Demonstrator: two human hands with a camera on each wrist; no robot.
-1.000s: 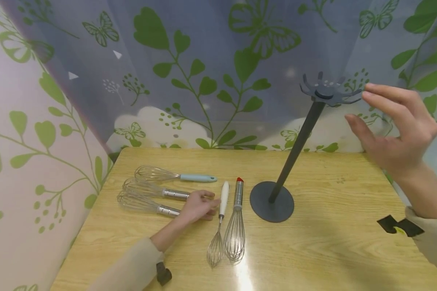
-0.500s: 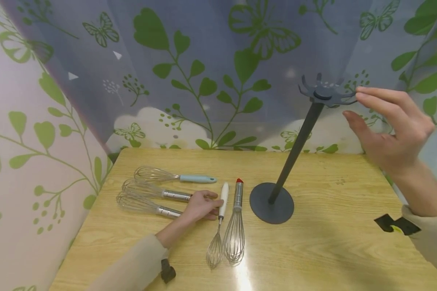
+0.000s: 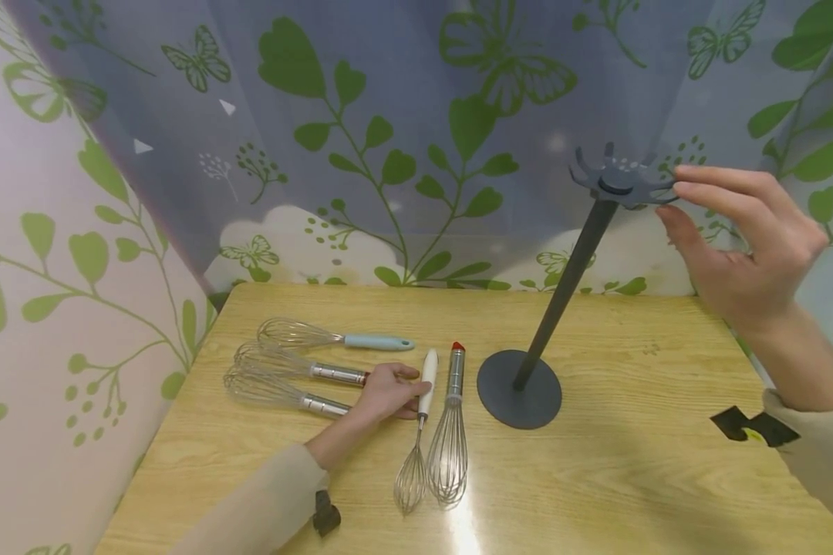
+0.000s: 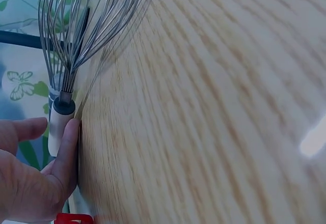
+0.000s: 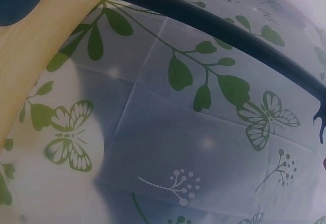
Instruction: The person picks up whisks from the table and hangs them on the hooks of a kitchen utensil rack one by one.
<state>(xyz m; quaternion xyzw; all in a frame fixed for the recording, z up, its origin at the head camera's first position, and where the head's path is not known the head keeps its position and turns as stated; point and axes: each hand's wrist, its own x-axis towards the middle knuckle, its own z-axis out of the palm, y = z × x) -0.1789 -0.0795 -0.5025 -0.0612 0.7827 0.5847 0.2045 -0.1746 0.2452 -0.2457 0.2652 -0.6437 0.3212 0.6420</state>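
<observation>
In the head view, my left hand (image 3: 387, 393) reaches over the white handle of a small whisk (image 3: 426, 393) on the table. The left wrist view shows the white-handled whisk (image 4: 62, 117) between straight thumb and fingers. A finger lies along the handle, and the thumb tip seems slightly apart from it. High on the right, my right hand (image 3: 757, 239) has its fingertips at one hook of a dark grey hook stand (image 3: 562, 289); its thumb is below the hook. A steel whisk with a red end (image 3: 455, 374) lies right of the white-handled one.
Left of the hand lie a blue-handled whisk (image 3: 377, 341) and two steel-handled whisks, one above the other (image 3: 336, 374) (image 3: 319, 405). The stand's round base (image 3: 521, 408) rests on the wooden table (image 3: 632, 462). A patterned curtain (image 3: 403, 100) hangs behind.
My left hand has moved slightly right, its fingertips now overlapping the white handle. The right hand has moved left to the stand's hook, the gap between thumb and fingers narrowing.
</observation>
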